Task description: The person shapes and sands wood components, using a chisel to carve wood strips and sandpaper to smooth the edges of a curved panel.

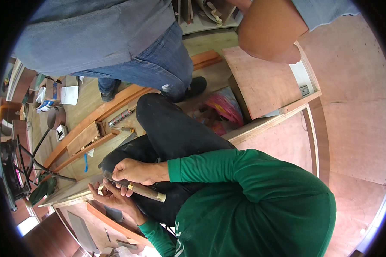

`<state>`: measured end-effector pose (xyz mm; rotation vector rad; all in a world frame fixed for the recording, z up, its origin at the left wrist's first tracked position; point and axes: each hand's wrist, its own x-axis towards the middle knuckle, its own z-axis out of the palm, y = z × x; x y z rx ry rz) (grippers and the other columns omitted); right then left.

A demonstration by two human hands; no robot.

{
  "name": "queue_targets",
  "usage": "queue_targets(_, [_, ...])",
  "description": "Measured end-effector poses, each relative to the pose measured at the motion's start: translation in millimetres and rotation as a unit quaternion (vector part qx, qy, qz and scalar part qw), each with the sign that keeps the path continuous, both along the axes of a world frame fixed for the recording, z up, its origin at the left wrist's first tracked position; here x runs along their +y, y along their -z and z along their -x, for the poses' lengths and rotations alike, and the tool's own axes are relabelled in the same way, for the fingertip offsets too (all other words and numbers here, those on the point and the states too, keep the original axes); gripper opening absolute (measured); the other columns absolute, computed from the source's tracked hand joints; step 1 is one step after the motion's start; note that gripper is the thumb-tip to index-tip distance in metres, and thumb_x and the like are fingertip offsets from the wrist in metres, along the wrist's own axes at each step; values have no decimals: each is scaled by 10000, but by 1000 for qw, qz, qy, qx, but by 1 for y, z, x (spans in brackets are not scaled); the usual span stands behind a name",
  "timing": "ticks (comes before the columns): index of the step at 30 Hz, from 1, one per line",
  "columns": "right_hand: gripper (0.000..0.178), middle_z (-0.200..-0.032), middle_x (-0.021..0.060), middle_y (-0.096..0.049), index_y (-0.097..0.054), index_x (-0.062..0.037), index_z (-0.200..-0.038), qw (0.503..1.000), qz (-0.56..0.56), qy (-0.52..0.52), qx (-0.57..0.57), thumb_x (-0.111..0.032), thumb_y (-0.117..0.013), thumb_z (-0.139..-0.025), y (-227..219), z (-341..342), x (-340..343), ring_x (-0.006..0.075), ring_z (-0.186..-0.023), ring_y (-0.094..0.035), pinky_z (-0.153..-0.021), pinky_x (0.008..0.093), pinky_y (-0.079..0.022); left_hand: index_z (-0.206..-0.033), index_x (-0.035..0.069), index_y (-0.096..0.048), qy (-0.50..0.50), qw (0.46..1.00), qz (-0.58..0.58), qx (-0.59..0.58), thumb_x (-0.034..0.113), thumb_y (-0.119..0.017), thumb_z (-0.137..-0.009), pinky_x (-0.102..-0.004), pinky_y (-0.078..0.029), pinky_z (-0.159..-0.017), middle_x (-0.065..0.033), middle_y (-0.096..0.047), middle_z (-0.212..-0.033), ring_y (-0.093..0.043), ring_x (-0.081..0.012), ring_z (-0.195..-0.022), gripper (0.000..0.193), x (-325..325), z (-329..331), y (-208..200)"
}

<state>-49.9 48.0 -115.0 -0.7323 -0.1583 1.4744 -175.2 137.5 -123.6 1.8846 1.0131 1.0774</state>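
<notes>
My right hand (135, 172) is wrapped round a chisel (148, 192) with a wooden handle and a brass-coloured ferrule. The handle points back toward my body, and the dark blade end sticks out past my fingers. Below it, my left hand (116, 198) is palm up with its fingers spread, close under the blade. Whether a fingertip touches the blade I cannot tell. Both hands are over my lap, beside my dark trousers (176, 124).
A person in a grey shirt (98, 38) and jeans stands close ahead. Another person's arm (270, 32) reaches in at upper right, over a plywood box (261, 81). Wooden strips (111, 103), a tube (121, 118) and a pink plastic bag (221, 107) lie on the floor.
</notes>
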Motion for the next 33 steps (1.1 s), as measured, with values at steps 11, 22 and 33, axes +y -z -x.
queue_targets(11, [202,-914,158,-658,-598,56,-1074,1000,-8,-6,-1,-137,-593,-1015,0,1,-3,256,-709,-723,-575,407,-625,-1509,29,-427,22,999,-30,-3,195,-645,-1053,-296,-522,-726,-118,-521,-1278,-569,-148,-924,533,-1,0,7])
queue_targets(22, [218,-906,148,-661,-589,38,-1104,999,-3,-32,-5,-172,-587,-1045,-1,5,-6,233,-702,-722,-600,386,-637,-1542,89,-391,13,999,-26,29,171,-625,-1059,-311,-532,-789,-85,-522,-1250,-556,-159,-985,543,5,1,10])
queue_targets(33, [215,-926,154,-656,-596,48,-1095,998,7,-55,-12,-158,-576,-1035,-5,5,-9,242,-710,-729,-597,380,-639,-1514,48,-434,18,999,-41,4,287,-691,-1020,-320,-501,-722,-105,-528,-1236,-553,-163,-900,606,5,-2,10])
